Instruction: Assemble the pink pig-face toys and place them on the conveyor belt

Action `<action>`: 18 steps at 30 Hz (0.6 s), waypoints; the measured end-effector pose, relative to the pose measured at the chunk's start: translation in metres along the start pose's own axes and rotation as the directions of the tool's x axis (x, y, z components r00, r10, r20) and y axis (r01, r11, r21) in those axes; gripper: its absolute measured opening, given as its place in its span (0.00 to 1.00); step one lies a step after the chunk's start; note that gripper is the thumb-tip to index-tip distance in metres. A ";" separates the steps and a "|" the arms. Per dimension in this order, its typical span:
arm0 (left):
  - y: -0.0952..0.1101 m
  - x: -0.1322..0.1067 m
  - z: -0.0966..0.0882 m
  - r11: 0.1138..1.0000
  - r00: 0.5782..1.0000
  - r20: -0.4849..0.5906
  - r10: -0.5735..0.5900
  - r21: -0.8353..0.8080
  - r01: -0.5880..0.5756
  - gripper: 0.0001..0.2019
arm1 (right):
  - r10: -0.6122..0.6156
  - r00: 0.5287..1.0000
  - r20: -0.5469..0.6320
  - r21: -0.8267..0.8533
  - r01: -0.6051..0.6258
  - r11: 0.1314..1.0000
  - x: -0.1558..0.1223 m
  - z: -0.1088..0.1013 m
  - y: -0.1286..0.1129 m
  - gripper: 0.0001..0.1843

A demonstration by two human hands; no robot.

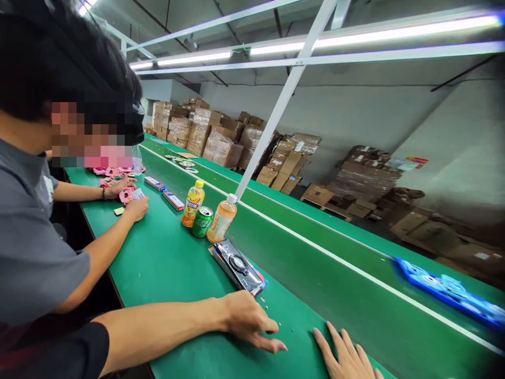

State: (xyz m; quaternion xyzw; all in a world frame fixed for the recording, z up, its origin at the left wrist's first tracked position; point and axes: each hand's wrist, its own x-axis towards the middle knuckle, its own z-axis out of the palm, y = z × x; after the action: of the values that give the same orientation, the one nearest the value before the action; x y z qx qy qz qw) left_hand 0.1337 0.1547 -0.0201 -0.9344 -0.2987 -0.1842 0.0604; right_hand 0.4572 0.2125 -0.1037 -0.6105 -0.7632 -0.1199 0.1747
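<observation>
Far left, a co-worker (35,252) had a pink novelty piece (126,196) in hand over the green bench (158,273). Right of that, slim red-blue-white cartons (172,200), contents hidden. Then drinks: yellow-capped bottle (193,204), yellow-orange inside; green can (202,223), fill not visible; white-capped bottle (222,220), cloudy orange inside. Black ring-backed phone case (238,263) topped a flat stack beside my left grip (250,320); contact, couldn't tell. Left grip: half curled, thumb and finger parted, nothing in it. My call: that stack wanted holding by its edges, glossy top could slide. Right grip (345,351): fingers spread, part out of frame, nothing seen in it. Far right, blue piece (450,295), blurred, beyond the white strip (343,262).
</observation>
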 end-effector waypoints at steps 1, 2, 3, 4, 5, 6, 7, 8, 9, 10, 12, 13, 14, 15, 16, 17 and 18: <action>0.001 0.000 -0.002 1.000 1.000 0.005 0.013 -0.004 -0.013 0.18 | 0.003 1.000 -0.021 -0.020 -0.003 1.000 0.000 0.001 0.002 0.32; 0.002 0.000 -0.003 1.000 1.000 0.007 0.024 -0.007 -0.024 0.17 | 0.027 0.998 -0.054 -0.029 -0.029 0.999 0.000 0.001 0.002 0.33; 0.003 0.000 -0.004 0.999 0.999 0.004 0.033 -0.007 -0.033 0.17 | 0.066 0.994 -0.090 -0.025 -0.068 0.997 0.001 -0.002 0.003 0.35; 0.003 -0.001 -0.005 0.999 0.999 0.000 0.039 -0.005 -0.039 0.17 | 0.094 0.989 -0.112 -0.016 -0.096 0.995 0.002 -0.005 0.002 0.36; 0.003 -0.001 -0.005 0.999 0.999 -0.006 0.040 -0.004 -0.040 0.17 | 0.102 0.988 -0.113 -0.009 -0.103 0.995 0.004 -0.008 0.002 0.37; 0.003 -0.001 -0.004 0.999 0.999 -0.013 0.040 -0.005 -0.040 0.17 | 0.095 0.991 -0.092 -0.011 -0.097 0.995 0.004 -0.011 0.002 0.37; 0.003 -0.001 -0.003 0.999 0.999 -0.023 0.039 -0.007 -0.039 0.17 | 0.089 0.994 -0.060 -0.024 -0.090 0.996 0.005 -0.012 0.002 0.36; 0.003 -0.001 -0.001 0.999 0.999 -0.036 0.038 -0.012 -0.038 0.17 | 0.090 0.995 -0.030 -0.049 -0.092 0.995 0.004 -0.012 0.002 0.35; 0.002 -0.001 0.001 0.999 0.998 -0.052 0.040 -0.017 -0.041 0.18 | 0.107 0.994 -0.016 -0.081 -0.108 0.991 0.003 -0.011 0.003 0.35; 0.001 -0.001 0.004 0.999 0.996 -0.072 0.045 -0.023 -0.046 0.19 | 0.136 0.991 -0.018 -0.114 -0.137 0.984 0.001 -0.009 0.004 0.35; 0.000 -0.001 0.008 0.998 0.992 -0.108 0.058 -0.032 -0.062 0.19 | 0.143 0.990 -0.006 -0.179 -0.142 0.974 -0.006 -0.004 0.005 0.31; -0.001 -0.002 0.009 0.997 0.991 -0.118 0.064 -0.037 -0.069 0.20 | 0.108 0.994 0.032 -0.214 -0.098 0.972 -0.009 -0.003 0.004 0.29; -0.001 -0.002 0.010 0.996 0.990 -0.122 0.069 -0.042 -0.074 0.20 | 0.067 0.994 0.088 -0.248 -0.044 0.968 -0.013 -0.004 0.003 0.27; -0.001 -0.003 0.011 0.996 0.990 -0.122 0.072 -0.048 -0.079 0.20 | 0.044 0.988 0.147 -0.282 -0.001 0.959 -0.015 -0.006 -0.001 0.27; -0.001 -0.004 0.012 0.995 0.990 -0.121 0.075 -0.056 -0.082 0.19 | 0.053 0.978 0.201 -0.317 0.014 0.948 -0.016 -0.011 -0.006 0.28; -0.001 -0.005 0.012 0.994 0.990 -0.120 0.079 -0.065 -0.087 0.19 | 0.093 0.965 0.245 -0.344 -0.004 0.939 -0.016 -0.016 -0.012 0.28; -0.001 -0.006 0.012 0.993 0.989 -0.120 0.083 -0.073 -0.092 0.18 | 0.159 0.948 0.275 -0.355 -0.053 0.933 -0.015 -0.023 -0.018 0.29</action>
State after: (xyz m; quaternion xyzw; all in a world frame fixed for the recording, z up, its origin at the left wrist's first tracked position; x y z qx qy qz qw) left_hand 0.1330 0.1549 -0.0335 -0.9360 -0.2460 -0.2471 0.0488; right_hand 0.4449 0.1856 -0.0881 -0.6833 -0.7135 -0.1478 -0.0455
